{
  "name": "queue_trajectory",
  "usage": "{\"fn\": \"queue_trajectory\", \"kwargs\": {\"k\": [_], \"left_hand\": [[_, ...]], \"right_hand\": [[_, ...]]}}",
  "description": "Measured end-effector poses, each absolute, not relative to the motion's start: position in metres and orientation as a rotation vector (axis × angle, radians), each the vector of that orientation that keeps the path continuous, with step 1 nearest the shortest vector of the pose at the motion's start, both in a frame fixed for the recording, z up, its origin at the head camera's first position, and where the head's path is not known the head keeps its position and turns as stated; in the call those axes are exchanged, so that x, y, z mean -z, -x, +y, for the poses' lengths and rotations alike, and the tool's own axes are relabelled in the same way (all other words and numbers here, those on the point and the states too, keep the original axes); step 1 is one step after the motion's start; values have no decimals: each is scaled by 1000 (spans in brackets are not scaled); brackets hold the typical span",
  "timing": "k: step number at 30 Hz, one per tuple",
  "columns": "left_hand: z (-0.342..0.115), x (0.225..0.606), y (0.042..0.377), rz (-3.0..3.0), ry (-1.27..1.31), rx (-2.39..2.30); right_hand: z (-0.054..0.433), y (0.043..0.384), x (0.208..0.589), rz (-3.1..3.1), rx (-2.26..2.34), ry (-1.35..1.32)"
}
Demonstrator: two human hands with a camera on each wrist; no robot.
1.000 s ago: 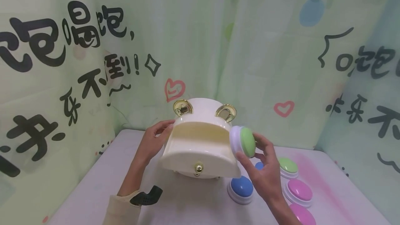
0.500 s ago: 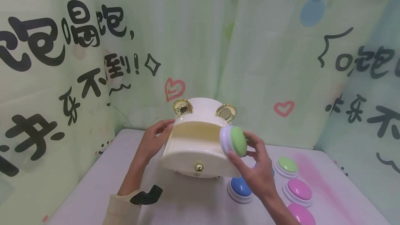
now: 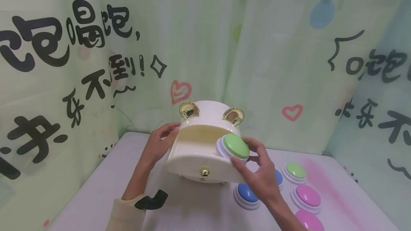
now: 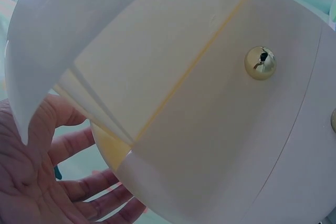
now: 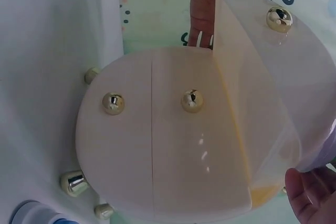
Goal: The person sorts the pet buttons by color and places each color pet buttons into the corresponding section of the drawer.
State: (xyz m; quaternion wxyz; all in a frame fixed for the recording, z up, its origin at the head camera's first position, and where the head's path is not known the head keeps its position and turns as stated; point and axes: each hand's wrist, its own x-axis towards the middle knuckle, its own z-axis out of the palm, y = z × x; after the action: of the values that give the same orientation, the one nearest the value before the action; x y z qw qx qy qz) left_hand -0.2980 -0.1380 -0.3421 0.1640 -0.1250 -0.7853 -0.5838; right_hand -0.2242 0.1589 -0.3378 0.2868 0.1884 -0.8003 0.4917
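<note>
A cream, round-bodied drawer box point(image 3: 210, 109) with gold ears stands in the middle of the table, its top drawer point(image 3: 189, 163) pulled out. My right hand point(image 3: 263, 172) pinches a push button with a green dome point(image 3: 236, 145) and white base, tilted over the drawer's right end. In the right wrist view my right fingers point(image 5: 312, 192) show at the drawer's edge, with the button mostly cut off. Against the box's left side rests my left hand point(image 3: 158, 145). Its extended fingers point(image 4: 89, 187) touch the body's edge in the left wrist view.
Right of the box lie blue push buttons point(image 3: 247, 193), a second green one point(image 3: 295, 172) and pink ones point(image 3: 307, 195). Gold feet point(image 5: 73, 183) hold up the box. A printed curtain point(image 3: 205, 45) hangs behind the table.
My right hand has carried the green button leftward from beside the box to over the open drawer, turning its dome upward. The left hand has stayed at the box's side.
</note>
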Motion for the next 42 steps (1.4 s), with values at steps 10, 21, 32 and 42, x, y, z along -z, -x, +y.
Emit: {"fn": "queue_trajectory", "kwargs": {"k": [10, 21, 32, 42], "left_hand": [[-137, 342, 298, -2237, 361, 1659], [-138, 342, 298, -2240, 350, 1661], [-136, 342, 298, -2234, 338, 1682], [-136, 341, 297, -2224, 356, 1679]], "right_hand": [[155, 222, 339, -2076, -1346, -541], [154, 220, 340, -2053, -1347, -551], [161, 219, 345, -1988, -1323, -537], [177, 217, 352, -2042, -1255, -431]]}}
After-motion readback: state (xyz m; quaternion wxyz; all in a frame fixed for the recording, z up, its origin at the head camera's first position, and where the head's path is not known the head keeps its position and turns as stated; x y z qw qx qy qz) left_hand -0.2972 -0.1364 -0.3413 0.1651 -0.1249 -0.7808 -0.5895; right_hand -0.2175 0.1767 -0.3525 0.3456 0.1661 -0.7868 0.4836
